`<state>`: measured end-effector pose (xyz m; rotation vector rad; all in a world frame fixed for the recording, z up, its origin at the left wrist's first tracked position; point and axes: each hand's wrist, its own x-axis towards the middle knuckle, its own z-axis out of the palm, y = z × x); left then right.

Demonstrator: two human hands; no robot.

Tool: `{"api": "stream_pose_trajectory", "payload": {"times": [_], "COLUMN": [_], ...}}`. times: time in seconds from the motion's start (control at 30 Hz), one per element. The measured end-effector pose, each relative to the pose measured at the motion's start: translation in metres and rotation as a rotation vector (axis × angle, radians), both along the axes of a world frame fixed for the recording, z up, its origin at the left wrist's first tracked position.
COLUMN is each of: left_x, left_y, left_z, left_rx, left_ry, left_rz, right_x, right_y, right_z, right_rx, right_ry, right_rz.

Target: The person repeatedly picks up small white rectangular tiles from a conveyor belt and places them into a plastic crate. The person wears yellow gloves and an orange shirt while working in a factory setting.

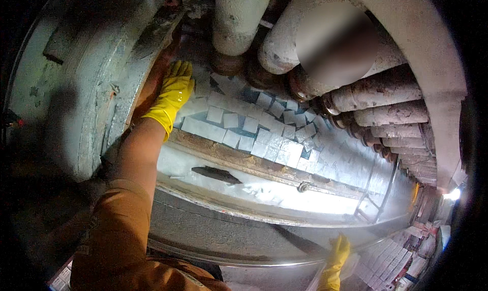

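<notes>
My left hand (175,90), in a yellow rubber glove, reaches into the far left end of a long wet bed. Its fingers are stretched out close together, palm down, beside a rust-brown edge, and nothing shows in its grasp. Many pale grey square and rectangular pieces like tiles (262,141) lie to its right, some askew, with dark gaps between. At the lower right, my right hand (339,255), also in a yellow glove, is by the machine's near edge. Its fingers point upward and look extended; detail there is soft.
Several thick cylinders (239,19) hang in a row over the bed's far side. A metal rail (254,164) and a white trough (284,192) run along the near side. A crossbar frame (386,189) stands to the right. Stacked pale pieces (389,260) sit at lower right.
</notes>
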<state>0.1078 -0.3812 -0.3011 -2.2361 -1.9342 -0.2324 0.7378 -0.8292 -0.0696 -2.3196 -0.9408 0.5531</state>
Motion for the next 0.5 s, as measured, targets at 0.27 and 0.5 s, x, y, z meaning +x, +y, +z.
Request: {"api": "stream_pose_trajectory", "payload": {"times": [0.27,0.5], "left_x": [0.028,0.033], "left_y": [-0.040,-0.077], "left_z": [0.010,0.011], "left_rx": [0.062,0.148], "left_ry": [-0.204,-0.149], "left_rz": [0.107,0.187], "right_x": [0.016,0.012], "right_y": [-0.019,-0.007], "right_z": [-0.006,-0.007], "right_rx": [0.001,-0.004], "right_ry": [0.062,0.040], "right_rz": [-0.068,-0.026]}}
